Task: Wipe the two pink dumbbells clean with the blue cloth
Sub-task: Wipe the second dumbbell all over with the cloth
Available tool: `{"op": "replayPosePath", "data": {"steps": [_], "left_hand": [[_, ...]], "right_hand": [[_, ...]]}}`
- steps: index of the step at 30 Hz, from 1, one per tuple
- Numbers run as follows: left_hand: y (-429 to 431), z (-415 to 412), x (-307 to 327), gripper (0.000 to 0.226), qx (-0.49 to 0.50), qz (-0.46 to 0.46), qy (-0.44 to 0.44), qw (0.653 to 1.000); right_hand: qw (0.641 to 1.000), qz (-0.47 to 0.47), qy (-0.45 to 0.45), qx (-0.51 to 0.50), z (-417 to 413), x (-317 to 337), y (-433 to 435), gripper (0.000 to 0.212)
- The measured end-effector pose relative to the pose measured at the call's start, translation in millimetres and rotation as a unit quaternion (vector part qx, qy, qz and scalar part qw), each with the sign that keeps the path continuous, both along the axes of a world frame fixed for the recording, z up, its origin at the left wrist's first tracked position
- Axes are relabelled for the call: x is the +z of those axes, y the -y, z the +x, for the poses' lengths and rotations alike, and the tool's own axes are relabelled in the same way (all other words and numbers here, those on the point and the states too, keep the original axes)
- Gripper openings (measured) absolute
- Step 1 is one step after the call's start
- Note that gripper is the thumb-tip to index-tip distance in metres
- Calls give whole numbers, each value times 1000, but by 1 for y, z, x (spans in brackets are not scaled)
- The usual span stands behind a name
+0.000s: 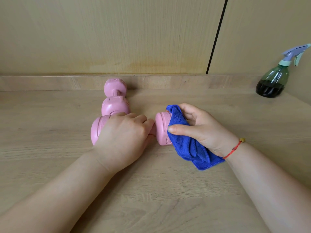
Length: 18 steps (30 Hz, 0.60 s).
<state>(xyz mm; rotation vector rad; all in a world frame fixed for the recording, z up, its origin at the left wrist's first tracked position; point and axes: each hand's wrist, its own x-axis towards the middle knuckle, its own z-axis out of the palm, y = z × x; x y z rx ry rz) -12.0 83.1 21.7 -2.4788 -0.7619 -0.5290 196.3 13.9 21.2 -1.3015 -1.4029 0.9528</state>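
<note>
Two pink dumbbells lie on the wooden table. The near dumbbell (161, 127) lies crosswise in the middle. My left hand (124, 137) grips its handle and hides most of it. My right hand (200, 128) holds the bunched blue cloth (186, 140) and presses it against the near dumbbell's right head. The far dumbbell (115, 98) lies lengthwise behind, its far head close to the low back ledge; neither hand touches it.
A green spray bottle (274, 81) with a purple trigger and dark liquid stands at the back right. A low wooden ledge (50, 83) and wall panels close off the back of the table (168, 190).
</note>
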Motion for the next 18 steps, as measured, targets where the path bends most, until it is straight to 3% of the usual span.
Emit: {"op": "replayPosePath", "data": {"steps": [9, 14, 18], "left_hand": [[1, 1, -3, 20, 5, -21, 14, 1000], [0, 2, -5, 22, 7, -28, 16, 999], [0, 2, -4, 20, 0, -27, 18, 999]], "right_hand": [[993, -43, -92, 62, 9, 4, 3, 44], [999, -1, 20, -32, -17, 4, 4, 50], [996, 8, 74, -39, -15, 5, 1, 52]]}}
